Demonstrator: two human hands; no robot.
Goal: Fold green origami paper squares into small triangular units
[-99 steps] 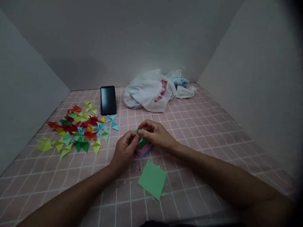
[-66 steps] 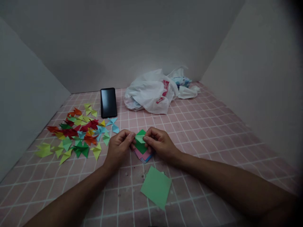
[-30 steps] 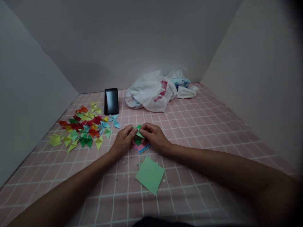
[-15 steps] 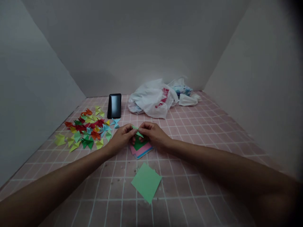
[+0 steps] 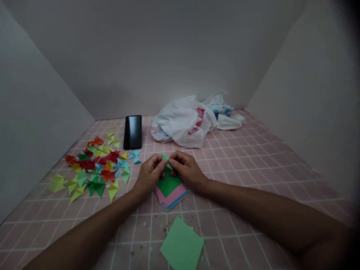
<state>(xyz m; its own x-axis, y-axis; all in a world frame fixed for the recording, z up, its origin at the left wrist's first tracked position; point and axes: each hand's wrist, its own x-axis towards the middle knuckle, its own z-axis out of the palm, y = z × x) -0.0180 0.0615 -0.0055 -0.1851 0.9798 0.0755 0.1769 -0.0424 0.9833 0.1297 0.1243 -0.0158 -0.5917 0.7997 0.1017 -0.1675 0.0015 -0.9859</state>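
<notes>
My left hand (image 5: 149,174) and my right hand (image 5: 187,170) meet over the pink tiled floor, both pinching a small folded light-green paper piece (image 5: 167,161) between fingertips. Just beneath the hands lies a stack of square paper sheets (image 5: 170,189), dark green on top with pink and blue under it. A single light-green square sheet (image 5: 182,246) lies flat nearer to me.
A scatter of several folded paper shapes (image 5: 94,169) in red, green, yellow, orange and blue covers the floor at left. A black phone (image 5: 133,132) stands propped behind them. Crumpled white plastic bags (image 5: 185,120) lie at the back. Grey walls close in on three sides.
The hands kept working the small green piece together, turning it from a flatter shape into a narrower fold. The view shifted, so the stack and loose sheet appear lower.
</notes>
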